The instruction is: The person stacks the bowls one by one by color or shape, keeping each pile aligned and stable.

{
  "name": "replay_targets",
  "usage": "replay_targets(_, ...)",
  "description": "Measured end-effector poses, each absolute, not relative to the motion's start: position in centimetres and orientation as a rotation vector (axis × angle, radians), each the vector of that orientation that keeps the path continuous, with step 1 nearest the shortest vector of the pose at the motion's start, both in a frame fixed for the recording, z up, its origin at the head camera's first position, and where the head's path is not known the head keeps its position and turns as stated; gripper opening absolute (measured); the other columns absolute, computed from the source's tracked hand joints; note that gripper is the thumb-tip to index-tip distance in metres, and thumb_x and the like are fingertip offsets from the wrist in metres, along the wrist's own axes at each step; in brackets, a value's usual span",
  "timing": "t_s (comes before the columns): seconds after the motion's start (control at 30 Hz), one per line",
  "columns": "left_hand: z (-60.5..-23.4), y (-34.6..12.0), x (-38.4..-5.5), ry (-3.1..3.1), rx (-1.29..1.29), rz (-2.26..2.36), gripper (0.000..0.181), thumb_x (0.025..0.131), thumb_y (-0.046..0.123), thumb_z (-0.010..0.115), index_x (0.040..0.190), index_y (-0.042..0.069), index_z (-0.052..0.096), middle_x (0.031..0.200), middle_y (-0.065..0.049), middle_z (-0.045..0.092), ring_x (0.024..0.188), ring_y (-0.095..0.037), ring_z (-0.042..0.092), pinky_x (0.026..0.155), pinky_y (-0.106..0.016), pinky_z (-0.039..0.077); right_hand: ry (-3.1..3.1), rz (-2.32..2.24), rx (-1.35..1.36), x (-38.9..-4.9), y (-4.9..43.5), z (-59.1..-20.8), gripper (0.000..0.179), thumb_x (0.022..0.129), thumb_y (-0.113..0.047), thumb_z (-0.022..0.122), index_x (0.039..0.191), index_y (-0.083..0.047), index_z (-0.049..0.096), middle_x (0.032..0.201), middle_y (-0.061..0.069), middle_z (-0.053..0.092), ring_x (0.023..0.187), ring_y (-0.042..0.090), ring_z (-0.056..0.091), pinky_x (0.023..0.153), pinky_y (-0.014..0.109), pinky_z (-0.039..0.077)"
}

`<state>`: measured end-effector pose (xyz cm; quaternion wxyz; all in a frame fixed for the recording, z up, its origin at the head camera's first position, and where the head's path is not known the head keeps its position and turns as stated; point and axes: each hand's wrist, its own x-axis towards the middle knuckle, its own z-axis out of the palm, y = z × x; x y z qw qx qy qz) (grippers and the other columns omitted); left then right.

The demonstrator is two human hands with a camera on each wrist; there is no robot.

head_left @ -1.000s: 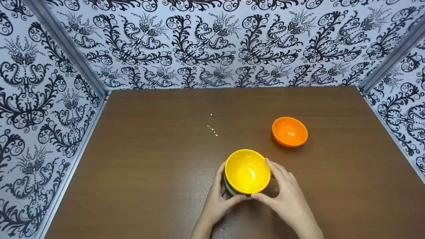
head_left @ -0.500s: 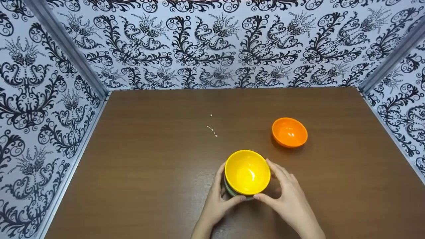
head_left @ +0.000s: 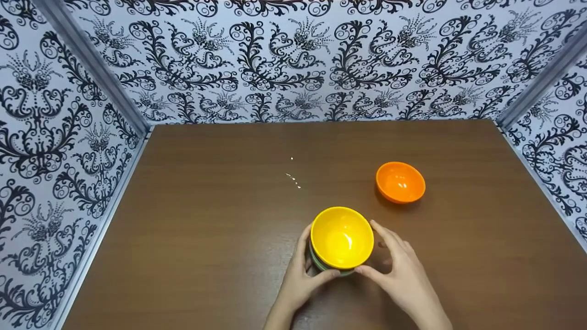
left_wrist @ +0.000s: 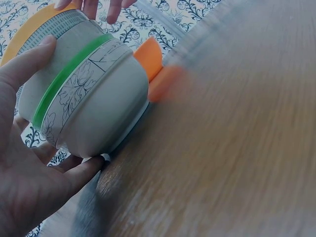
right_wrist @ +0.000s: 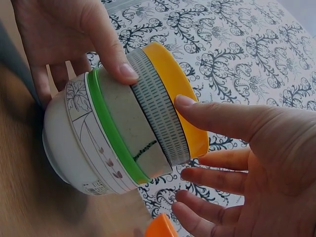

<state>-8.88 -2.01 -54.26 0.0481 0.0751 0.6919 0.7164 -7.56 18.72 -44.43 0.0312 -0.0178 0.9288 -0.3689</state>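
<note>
A stack of nested bowls stands near the front of the table. The yellow bowl (head_left: 341, 238) is on top, above a pale bowl with a dashed band (right_wrist: 160, 118). Below these, a green rim (right_wrist: 108, 128) shows over a white bowl with line-drawn flowers (right_wrist: 74, 143). My left hand (head_left: 296, 282) holds the stack from the left, thumb on the pale bowl and fingers around the lower side. My right hand (head_left: 406, 277) is at the right of the yellow bowl, fingers loosely spread, thumb tip at its side and index fingertip just off the rim.
An orange bowl (head_left: 400, 182) sits on the brown wooden table (head_left: 206, 229), behind and to the right of the stack. Small white specks (head_left: 293, 178) mark the middle of the table. Patterned walls (head_left: 293, 59) enclose the back and both sides.
My right hand has eased slightly right, its index fingertip coming away from the yellow rim. My left hand and the bowls look the same.
</note>
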Motion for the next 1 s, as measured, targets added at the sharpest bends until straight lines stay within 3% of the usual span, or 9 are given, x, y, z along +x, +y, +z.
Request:
replay_targets(0.23,-54.3,-2.0,-8.9,2.100,0.214,2.192,0.104,0.079,0.027,0.086,0.159,0.014,0.020,0.164,-0.007,0.026,0.150,-0.030,0.032,0.119,-0.053,0.032,2.872,-1.168,-0.062,-7.6,19.1,-44.7,0.089,0.077,-0.028,0.086,0.152,-0.018,0.041,0.150,0.004,0.050,0.118,0.025,0.057,0.086,0.034,0.059)
replay_targets(0.57,-54.2,-2.1,-8.9,2.095,0.193,2.182,0.104,0.079,0.028,0.086,0.159,0.016,0.020,0.163,-0.008,0.026,0.150,-0.029,0.032,0.120,-0.048,0.033,2.845,-1.180,-0.016,-7.9,20.0,-44.7,0.085,0.082,-0.031,0.082,0.154,-0.017,0.038,0.151,0.010,0.048,0.122,0.032,0.058,0.090,0.041,0.058)
replay_targets(1.0,-54.4,-2.1,-9.0,2.065,0.192,2.177,0.103,0.080,0.029,0.085,0.159,0.017,0.020,0.164,-0.007,0.025,0.152,-0.030,0.028,0.120,-0.054,0.030,2.855,-1.220,0.020,-8.4,21.2,-45.7,0.082,0.084,-0.028,0.081,0.153,-0.014,0.039,0.149,0.017,0.047,0.120,0.034,0.058,0.089,0.043,0.059)
